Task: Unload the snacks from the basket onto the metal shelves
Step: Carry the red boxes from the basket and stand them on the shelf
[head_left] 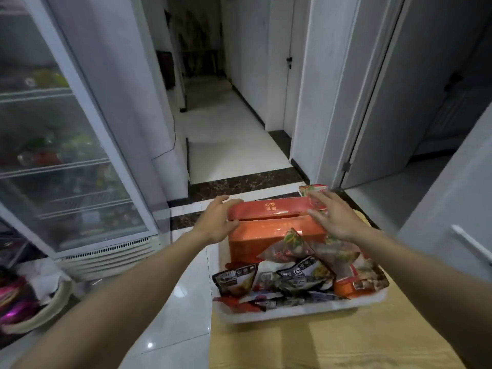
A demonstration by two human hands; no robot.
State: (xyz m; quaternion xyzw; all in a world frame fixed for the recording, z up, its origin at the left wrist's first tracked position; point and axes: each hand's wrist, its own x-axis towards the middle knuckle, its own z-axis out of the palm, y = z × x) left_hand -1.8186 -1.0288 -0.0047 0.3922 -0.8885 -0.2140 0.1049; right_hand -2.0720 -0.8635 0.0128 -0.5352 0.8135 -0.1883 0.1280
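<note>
Head view runs down my two bare forearms. Well off to the left of my left hand stands a glass-door cooler [66, 142], the goods on its shelves too blurred to tell. Beneath both arms lies a yellow surface [346, 342], and on it sits the white basket [292, 312], its near rim below my wrists. Loose snack packets [292, 278] are heaped in the basket, mostly under my right wrist. Between my hands, at the basket's far end, an orange box [274, 233] stands upright. My left hand [217, 222] cups its left end, fingers curled over the top corner and thumb on the front face. My right hand [332, 217] is spread, straight fingers laid against the box's right end. A small red carton [312, 189] shows just beyond my right fingertips.
</note>
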